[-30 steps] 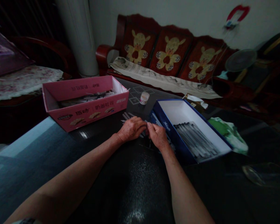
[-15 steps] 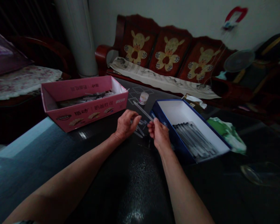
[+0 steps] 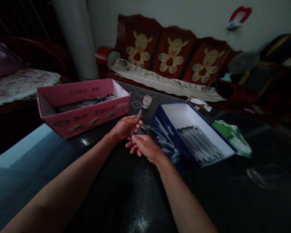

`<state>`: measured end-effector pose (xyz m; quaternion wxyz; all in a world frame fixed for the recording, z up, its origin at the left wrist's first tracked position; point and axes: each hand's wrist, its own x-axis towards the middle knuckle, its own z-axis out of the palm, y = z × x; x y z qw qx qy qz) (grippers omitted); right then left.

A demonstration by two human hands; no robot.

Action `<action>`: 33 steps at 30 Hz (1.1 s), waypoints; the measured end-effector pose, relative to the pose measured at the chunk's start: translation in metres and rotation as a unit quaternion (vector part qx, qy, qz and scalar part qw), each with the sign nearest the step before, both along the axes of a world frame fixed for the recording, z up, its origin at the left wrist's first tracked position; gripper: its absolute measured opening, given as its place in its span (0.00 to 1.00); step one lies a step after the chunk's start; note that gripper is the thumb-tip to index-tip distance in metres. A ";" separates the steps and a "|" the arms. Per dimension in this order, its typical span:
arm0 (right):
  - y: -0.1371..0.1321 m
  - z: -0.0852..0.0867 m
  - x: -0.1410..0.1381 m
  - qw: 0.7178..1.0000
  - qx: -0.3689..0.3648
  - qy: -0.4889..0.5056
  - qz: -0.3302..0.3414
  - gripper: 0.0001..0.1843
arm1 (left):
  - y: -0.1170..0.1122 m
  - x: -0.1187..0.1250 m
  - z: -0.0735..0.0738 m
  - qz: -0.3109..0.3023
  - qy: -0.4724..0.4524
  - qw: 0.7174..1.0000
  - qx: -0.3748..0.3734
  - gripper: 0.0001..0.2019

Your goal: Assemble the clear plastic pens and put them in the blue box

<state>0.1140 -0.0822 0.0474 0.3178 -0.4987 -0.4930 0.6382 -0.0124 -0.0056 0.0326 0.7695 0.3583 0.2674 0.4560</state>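
My left hand [image 3: 123,127] and my right hand [image 3: 143,147] meet over the dark glass table [image 3: 135,194]. Both pinch a thin clear pen [image 3: 136,121] that points up and away; the left holds its middle, the right its lower end. Loose pen parts [image 3: 160,137] lie on the table just right of my hands, beside the blue box [image 3: 181,149]. Inside that white-lined box, assembled pens [image 3: 199,144] lie in a row.
A pink cardboard box [image 3: 87,116] with more pens stands at the left. A small white jar [image 3: 146,101] sits behind my hands. A green cloth [image 3: 231,137] lies to the right, a red wooden sofa [image 3: 174,55] stands beyond the table.
My hands lifted a pen off the pile of loose parts. The right hand then moved left and down to the pen's lower end, while the left hand took hold of its middle.
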 end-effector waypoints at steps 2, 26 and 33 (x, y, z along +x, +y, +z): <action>0.004 0.009 0.020 0.992 0.064 -0.110 0.021 0.12 | 0.002 -0.001 0.000 0.005 0.002 1.000 -0.002 0.13; 0.017 0.013 0.089 0.759 0.153 -0.633 0.012 0.09 | 0.002 0.007 -0.021 0.087 0.300 0.895 0.318 0.19; 0.015 0.018 0.089 0.789 0.169 -0.591 -0.011 0.05 | -0.004 0.010 -0.016 0.064 0.301 0.899 0.312 0.18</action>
